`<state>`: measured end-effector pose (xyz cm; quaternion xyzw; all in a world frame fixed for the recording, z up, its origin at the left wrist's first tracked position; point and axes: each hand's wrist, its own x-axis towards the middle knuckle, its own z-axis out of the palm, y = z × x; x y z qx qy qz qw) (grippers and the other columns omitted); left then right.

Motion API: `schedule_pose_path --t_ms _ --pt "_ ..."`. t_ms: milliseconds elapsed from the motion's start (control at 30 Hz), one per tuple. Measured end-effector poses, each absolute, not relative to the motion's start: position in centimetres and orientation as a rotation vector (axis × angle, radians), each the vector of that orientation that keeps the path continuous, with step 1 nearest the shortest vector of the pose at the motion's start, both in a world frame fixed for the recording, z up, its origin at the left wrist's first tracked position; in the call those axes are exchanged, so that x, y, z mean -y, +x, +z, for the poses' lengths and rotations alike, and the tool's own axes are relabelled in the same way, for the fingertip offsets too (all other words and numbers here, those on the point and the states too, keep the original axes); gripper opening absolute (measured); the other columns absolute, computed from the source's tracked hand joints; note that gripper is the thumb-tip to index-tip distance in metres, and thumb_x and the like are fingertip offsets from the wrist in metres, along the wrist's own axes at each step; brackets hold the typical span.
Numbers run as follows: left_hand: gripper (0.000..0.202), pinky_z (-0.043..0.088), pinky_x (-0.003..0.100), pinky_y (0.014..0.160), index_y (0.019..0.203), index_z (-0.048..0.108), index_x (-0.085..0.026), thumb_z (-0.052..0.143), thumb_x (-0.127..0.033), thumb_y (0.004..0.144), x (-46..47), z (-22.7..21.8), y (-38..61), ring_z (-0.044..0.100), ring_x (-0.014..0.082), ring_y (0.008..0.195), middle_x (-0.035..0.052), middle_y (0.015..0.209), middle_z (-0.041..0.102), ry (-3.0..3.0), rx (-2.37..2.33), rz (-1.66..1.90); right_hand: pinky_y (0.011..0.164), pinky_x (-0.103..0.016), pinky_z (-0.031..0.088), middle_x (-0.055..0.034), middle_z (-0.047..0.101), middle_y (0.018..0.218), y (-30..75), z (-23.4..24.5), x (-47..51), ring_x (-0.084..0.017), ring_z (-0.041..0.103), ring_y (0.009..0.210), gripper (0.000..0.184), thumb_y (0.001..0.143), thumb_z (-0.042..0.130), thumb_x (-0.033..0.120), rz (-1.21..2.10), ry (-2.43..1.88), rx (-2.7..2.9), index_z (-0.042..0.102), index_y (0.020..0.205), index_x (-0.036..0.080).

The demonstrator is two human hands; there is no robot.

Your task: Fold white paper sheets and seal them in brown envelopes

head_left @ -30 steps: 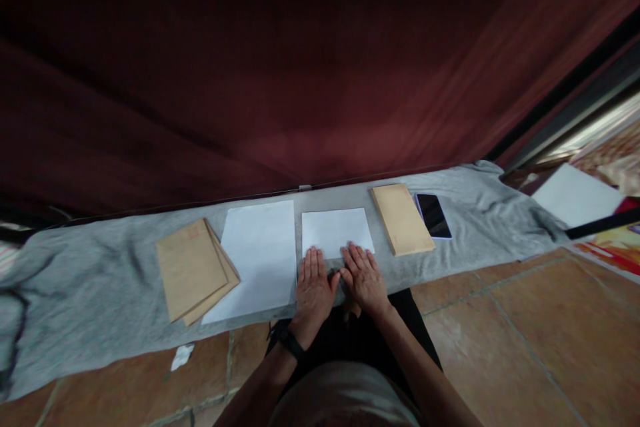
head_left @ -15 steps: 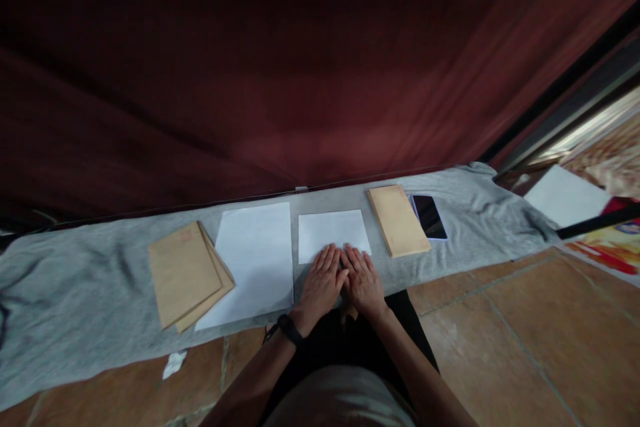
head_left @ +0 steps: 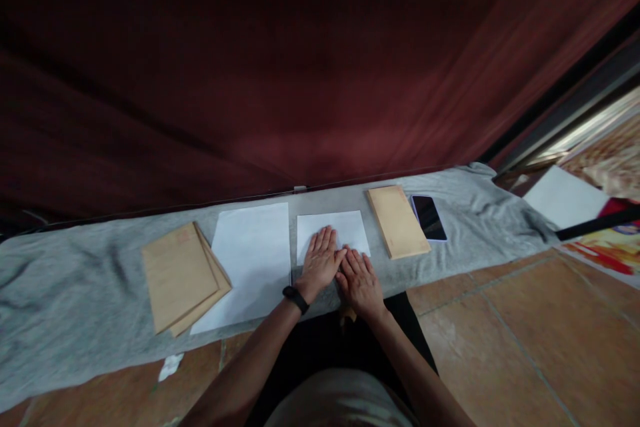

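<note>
A small folded white sheet (head_left: 350,225) lies on the grey cloth (head_left: 75,293) straight in front of me. My left hand (head_left: 319,260) rests flat on its near left part, fingers stretched out, a black band on the wrist. My right hand (head_left: 359,278) lies flat beside it at the sheet's near edge, fingers out and touching the left hand. Neither hand grips anything.
A larger white sheet (head_left: 247,260) and a stack of brown envelopes (head_left: 177,277) lie to the left. A brown envelope (head_left: 397,220) and a dark phone (head_left: 429,217) lie to the right. A red curtain hangs behind. Tiled floor runs in front, with a paper scrap (head_left: 169,365).
My left hand slid forward and right onto the small sheet, beside my right hand. The right hand hardly moved. The view shifted slightly.
</note>
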<state>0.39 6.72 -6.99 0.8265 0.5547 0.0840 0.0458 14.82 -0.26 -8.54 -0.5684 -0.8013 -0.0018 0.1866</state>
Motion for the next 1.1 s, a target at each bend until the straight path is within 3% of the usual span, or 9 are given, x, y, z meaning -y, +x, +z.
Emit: schedule_pose_path --t_ms 200,800,1100 --pt "0.065 0.018 0.045 0.125 0.154 0.032 -0.006 0.023 -0.047 0.104 -9.3 -7.0 1.0 0.022 0.0251 0.152 0.0146 0.162 0.030 2.471 -1.743 0.175 0.121 -0.047 0.026 -0.0085 0.040 0.158 14.8 -8.5 0.2 -0.026 0.040 0.144 0.053 0.104 0.040 0.040 0.000 -1.588 2.247 0.039 0.153 0.018" --pt "0.068 0.017 0.047 0.125 0.154 0.030 -0.004 0.027 -0.048 0.103 -10.2 -8.0 0.7 0.020 0.0264 0.153 0.0172 0.162 0.030 2.516 -1.775 0.262 0.121 -0.045 0.025 -0.0084 0.044 0.156 14.7 -8.4 0.3 -0.025 0.039 0.144 0.052 0.104 0.040 0.040 0.013 -1.624 2.237 0.041 0.152 0.019" --pt "0.059 0.018 0.051 0.124 0.156 0.030 -0.014 0.032 -0.041 0.103 -6.1 -7.9 -0.7 0.019 0.0259 0.153 0.0135 0.163 0.027 2.549 -1.755 0.301 0.121 -0.047 0.025 -0.0092 0.041 0.157 14.8 -8.6 0.3 -0.025 0.039 0.144 0.052 0.104 0.040 0.039 0.019 -1.606 2.250 0.040 0.152 0.020"
